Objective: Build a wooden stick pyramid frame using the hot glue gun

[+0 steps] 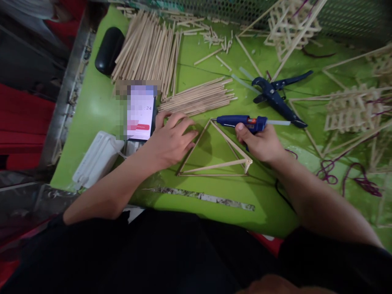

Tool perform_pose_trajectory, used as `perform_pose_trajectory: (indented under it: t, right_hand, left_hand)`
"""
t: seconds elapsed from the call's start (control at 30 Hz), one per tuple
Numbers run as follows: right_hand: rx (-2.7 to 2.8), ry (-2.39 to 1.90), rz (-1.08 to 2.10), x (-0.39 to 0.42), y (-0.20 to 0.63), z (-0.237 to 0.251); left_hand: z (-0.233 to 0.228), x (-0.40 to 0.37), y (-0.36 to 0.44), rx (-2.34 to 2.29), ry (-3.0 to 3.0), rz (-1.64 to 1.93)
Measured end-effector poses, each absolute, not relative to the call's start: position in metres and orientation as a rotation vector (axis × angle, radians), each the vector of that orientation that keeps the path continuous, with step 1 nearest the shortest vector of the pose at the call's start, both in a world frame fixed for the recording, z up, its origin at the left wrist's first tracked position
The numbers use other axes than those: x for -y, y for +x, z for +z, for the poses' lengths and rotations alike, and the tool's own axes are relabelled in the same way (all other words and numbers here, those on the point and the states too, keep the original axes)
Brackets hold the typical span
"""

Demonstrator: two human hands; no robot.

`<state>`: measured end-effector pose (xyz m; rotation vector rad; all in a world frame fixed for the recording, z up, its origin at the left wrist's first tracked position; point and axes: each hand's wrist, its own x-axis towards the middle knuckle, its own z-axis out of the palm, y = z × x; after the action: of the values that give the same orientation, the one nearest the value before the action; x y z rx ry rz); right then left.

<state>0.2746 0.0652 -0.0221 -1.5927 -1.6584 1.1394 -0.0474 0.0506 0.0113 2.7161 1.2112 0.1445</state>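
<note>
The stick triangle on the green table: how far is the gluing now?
Done: the stick triangle is closed, with an extra stick across it. In hand: the right hand aims the glue gun at its top corner; the left hand presses its left side. Left: stick bundles lie unused.

Surface: my green table (214, 220) | On it: stick piles (147, 49), stick triangle (214, 151), phone (141, 116), cutters (275, 98), white box (98, 161), black case (108, 49), stick frames (352, 108), purple cord (346, 173)

Green tabletop (92, 106), wire mesh (346, 16) behind, red seat (21, 122) alongside.
</note>
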Motion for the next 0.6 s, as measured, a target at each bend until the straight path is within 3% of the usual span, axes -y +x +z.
perform_pose_trajectory:
  t: [0.6]
  right_hand:
    - [1.683,-1.586,1.107,-0.064,0.275,-0.0217]
  left_hand:
    - [0.0129,-0.0513,-0.0483,-1.211,2.709,0.116]
